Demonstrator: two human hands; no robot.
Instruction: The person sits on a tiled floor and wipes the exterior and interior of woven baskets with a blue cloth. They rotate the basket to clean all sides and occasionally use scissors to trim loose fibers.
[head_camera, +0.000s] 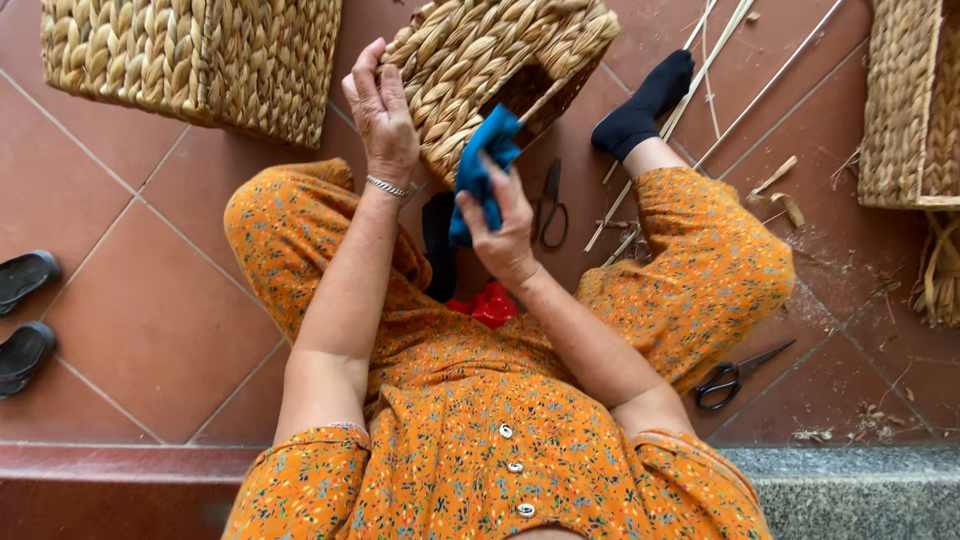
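Head view: woven basket sits tilted over my lap, my left hand wrapped round its rim, my right hand pinching a blue cloth against its side. Shears and scissors lie on the tile floor. Risk: loose cloth snags the weave, or the basket slips toward the blades.
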